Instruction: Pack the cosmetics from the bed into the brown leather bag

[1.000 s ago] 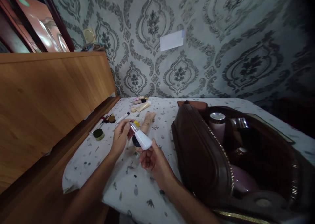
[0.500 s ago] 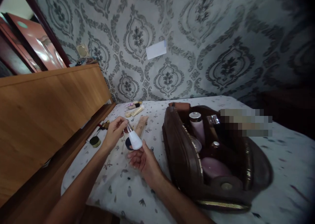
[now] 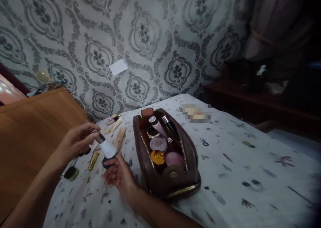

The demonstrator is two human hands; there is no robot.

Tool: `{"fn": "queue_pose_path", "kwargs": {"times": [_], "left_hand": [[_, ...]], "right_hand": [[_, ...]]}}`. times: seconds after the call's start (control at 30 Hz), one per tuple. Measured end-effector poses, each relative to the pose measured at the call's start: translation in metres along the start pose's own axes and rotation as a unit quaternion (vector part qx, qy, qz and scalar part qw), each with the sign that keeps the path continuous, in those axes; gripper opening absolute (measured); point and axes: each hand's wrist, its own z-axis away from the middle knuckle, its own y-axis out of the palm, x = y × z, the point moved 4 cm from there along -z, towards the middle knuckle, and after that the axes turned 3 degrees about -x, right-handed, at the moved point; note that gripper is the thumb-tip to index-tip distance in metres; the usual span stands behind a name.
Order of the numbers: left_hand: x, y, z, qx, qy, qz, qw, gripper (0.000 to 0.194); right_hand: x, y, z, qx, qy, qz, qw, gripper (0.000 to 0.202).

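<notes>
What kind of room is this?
Probably a bedroom: there's a patterned sheet spread out like bedding, a wooden board beside it that could be a headboard, and fancy wallpaper behind.

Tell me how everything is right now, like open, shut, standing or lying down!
Brown bag: unzipped, wide open.
White bottle: tilted, silver end up.
Left hand: pinching the bottle's silver end.
Right hand: at the wide end, fingers curled.
Peach tube: lying flat.
Gold tube: lying on its side.
Green jar: dark top up; can't tell if it's closed.
Pink bottle: in the bag, capped, leaning.
Gold-topped jar: in the bag, top up.
</notes>
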Motion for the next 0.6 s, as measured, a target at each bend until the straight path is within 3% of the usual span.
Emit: {"fn": "queue_pose_path", "kwargs": {"times": [0.13, 0.23, 0.47, 0.6], "left_hand": [[-0.03, 0.004, -0.009, -0.068, 0.026, 0.057, 0.996, 0.028], [-0.048, 0.014, -0.019, -0.08, 0.056, 0.121, 0.988, 0.024], [-0.069, 0.048, -0.043, 0.002, 0.158, 0.079, 0.984, 0.029], [-0.076, 0.07, -0.046, 0.064, 0.174, 0.051, 0.981, 0.025]], "right_hand": [[0.001, -0.001, 0.001, -0.008, 0.001, 0.005, 1.0, 0.072], [-0.001, -0.003, -0.002, -0.008, 0.0, 0.011, 1.0, 0.071], [-0.005, -0.006, -0.009, -0.009, -0.001, 0.024, 1.0, 0.073], [-0.006, -0.007, -0.009, -0.006, 0.005, 0.035, 0.999, 0.07]]}}
